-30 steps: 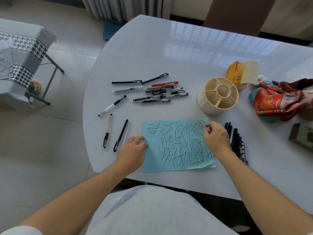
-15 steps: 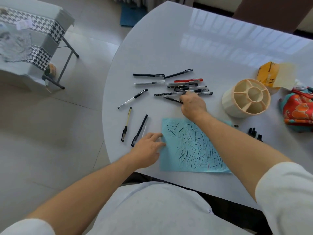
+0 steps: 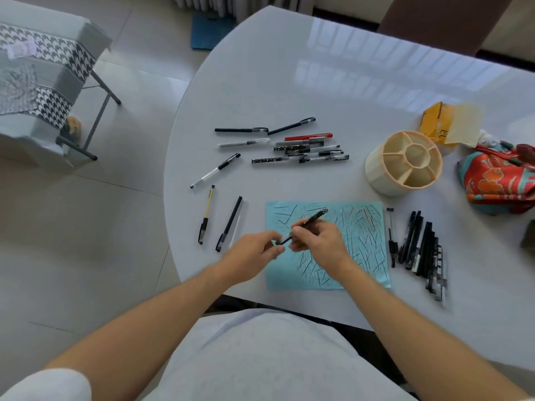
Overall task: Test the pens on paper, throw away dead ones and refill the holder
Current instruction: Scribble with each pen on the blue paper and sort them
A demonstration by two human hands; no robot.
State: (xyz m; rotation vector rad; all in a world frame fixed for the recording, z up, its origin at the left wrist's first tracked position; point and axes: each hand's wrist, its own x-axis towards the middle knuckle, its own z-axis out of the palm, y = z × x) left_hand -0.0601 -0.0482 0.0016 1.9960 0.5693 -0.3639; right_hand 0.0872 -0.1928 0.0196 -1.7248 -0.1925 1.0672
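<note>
Over the scribbled light-blue paper sheet [image 3: 359, 227], the right hand [image 3: 318, 241] grips a slim black pen [image 3: 311, 220] mid-barrel while the left hand [image 3: 254, 250] pinches its near tip, seemingly the cap. Best pull straight off, then scribble on a bare patch. The cream compartmented round holder [image 3: 404, 163] waits far right.

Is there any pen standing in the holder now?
No, every compartment of the holder shows bare; the pens lie on the table.

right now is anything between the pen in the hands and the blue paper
Nothing visible. The right hand holds the pen directly above the blue paper, and the left hand pinches its lower end.
</note>
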